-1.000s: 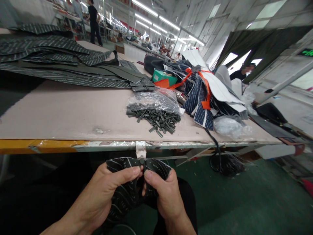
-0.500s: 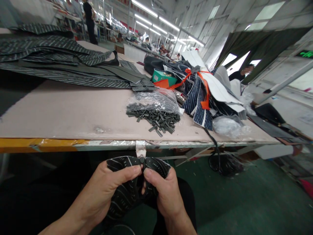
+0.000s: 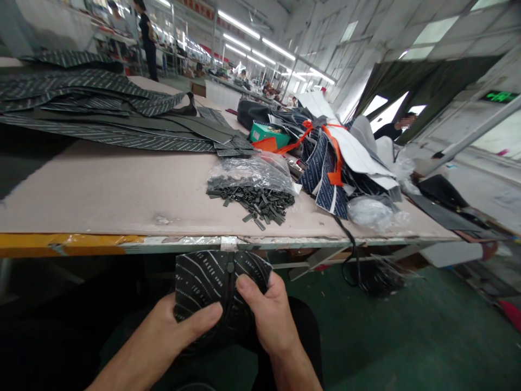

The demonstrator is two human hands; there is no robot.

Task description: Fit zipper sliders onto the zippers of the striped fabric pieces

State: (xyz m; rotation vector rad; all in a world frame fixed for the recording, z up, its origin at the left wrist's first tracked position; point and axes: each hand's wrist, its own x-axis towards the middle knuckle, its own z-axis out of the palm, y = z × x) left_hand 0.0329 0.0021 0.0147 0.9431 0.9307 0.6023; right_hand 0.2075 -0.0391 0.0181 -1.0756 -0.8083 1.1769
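Note:
A dark patterned fabric piece (image 3: pixel 203 279) with white lettering and a zipper down its middle is held below the table's front edge. My left hand (image 3: pixel 175 320) grips its left side, thumb lying on top and fingers hidden beneath. On the right side, my right hand (image 3: pixel 268 309) pinches the fabric, its thumb close to the zipper. A metal bracket (image 3: pixel 228 243) on the table edge is just above the fabric's top. Small dark zipper pulls (image 3: pixel 264 203) spill from a clear plastic bag (image 3: pixel 252 169) on the table.
Long dark patterned strips (image 3: pixel 122 127) lie at the table's left. Toward the right are a green box (image 3: pixel 271 134), navy pieces tied with orange ribbon (image 3: pixel 336 163) and crumpled plastic (image 3: pixel 372 212). A black cord (image 3: pixel 350 239) hangs over the edge. People stand or sit farther back.
The fabric has come away from the bracket and now lies flatter, showing more of its face and zipper. My left thumb has moved down and left, away from the zipper top.

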